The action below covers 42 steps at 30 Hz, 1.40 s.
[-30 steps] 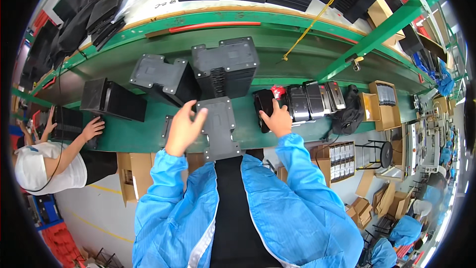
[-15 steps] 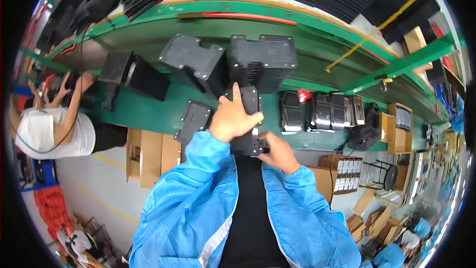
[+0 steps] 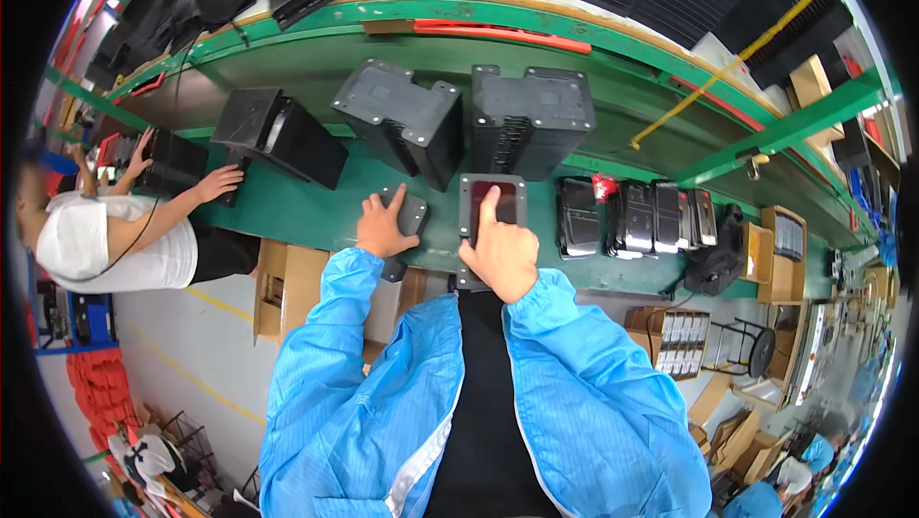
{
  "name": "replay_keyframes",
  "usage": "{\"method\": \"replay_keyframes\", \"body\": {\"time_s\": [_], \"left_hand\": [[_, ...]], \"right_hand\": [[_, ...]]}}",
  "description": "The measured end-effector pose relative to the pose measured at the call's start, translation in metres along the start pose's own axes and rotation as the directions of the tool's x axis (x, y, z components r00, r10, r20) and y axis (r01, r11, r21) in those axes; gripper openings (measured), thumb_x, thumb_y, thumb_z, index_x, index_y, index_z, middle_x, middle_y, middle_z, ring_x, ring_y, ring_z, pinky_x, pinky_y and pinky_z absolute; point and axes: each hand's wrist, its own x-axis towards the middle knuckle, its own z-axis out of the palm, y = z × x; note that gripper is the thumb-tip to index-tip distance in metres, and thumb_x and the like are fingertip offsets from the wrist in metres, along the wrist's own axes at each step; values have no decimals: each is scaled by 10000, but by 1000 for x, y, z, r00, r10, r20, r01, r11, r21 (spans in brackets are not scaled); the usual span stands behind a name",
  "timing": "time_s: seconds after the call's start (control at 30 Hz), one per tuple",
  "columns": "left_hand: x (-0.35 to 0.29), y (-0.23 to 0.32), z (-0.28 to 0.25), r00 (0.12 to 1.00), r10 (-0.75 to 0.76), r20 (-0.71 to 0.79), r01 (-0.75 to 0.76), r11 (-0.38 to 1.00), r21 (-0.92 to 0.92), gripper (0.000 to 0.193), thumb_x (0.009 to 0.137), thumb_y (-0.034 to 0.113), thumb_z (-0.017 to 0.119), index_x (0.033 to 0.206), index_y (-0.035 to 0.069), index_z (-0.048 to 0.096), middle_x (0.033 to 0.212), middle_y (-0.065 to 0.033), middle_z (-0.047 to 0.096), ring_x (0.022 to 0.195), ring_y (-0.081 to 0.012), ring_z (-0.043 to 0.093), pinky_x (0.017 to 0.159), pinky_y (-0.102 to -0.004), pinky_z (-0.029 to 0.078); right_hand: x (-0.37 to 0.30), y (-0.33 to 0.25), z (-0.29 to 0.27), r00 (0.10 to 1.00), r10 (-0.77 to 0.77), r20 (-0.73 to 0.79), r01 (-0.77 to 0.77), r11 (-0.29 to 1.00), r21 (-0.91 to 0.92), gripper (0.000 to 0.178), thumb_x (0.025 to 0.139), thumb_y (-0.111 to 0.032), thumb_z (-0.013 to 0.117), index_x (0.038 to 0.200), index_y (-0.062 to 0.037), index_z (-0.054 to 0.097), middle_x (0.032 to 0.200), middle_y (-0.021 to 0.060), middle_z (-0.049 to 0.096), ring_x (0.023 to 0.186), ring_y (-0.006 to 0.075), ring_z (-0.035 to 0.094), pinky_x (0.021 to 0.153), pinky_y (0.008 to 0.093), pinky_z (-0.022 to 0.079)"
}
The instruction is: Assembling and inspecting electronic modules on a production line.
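Observation:
My left hand is laid over a black plastic cover with screw holes on the bench, its fingers and thumb spread. Part of that cover is hidden under the palm. To the right lies a black panel with a dark, glossy reddish window. My right hand rests on this panel, index finger stretched onto the window and thumb apart; the other fingers are partly curled. Behind both hands stand two tall black casings, a left one and a right one.
Further left are a black box and a co-worker in white, whose hand reaches along the bench. Several black units stand in a row on the right, beside a black bag. An open carton is below the bench edge.
My left hand has moved off the right-hand piece onto the cover at left. My right hand has shifted from that piece's near edge onto its face, and the glossy window now shows.

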Motion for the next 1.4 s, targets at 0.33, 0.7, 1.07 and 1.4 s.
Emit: {"method": "replay_keyframes", "body": {"time_s": [0.33, 0.7, 1.07, 1.4], "left_hand": [[9, 37, -43, 966, 111, 233, 97, 679, -727, 1055, 780, 610, 784, 1590, 115, 323, 1328, -348, 509, 1113, -446, 618, 942, -448, 536], [-12, 218, -106, 961, -246, 125, 243, 969, 45, 1307, 647, 708, 793, 1624, 68, 206, 1307, -335, 459, 1092, -486, 598, 907, -479, 546], [0, 33, -31, 984, 174, -41, -120, 474, -872, 1227, 646, 571, 802, 1636, 138, 221, 1315, -320, 467, 1096, -448, 585, 944, -497, 511], [-4, 4, -8, 998, -63, 19, 61, 996, 72, 1216, 566, 522, 846, 1619, 360, 261, 1311, -255, 457, 1105, -464, 553, 911, -511, 534]], "right_hand": [[25, 174, 27, 971, 215, -101, -188, 957, 221, 807, 900, -575, 637, 1541, -136, 418, 1101, 273, 662, 929, 380, 719, 791, 486, 580], [-18, 150, 64, 858, -497, -128, 446, 599, 664, 576, 851, -425, 776, 1254, -55, 596, 1149, 165, 639, 977, 380, 682, 797, 471, 563], [-24, 107, 27, 848, -489, -205, 530, 801, 279, 624, 793, -450, 807, 1207, -55, 557, 881, 132, 669, 840, 350, 687, 685, 426, 544], [11, 13, 40, 993, -72, -91, 60, 990, -131, 967, 804, -560, 711, 1519, 4, 388, 674, 122, 691, 591, 278, 700, 522, 400, 524]]}}
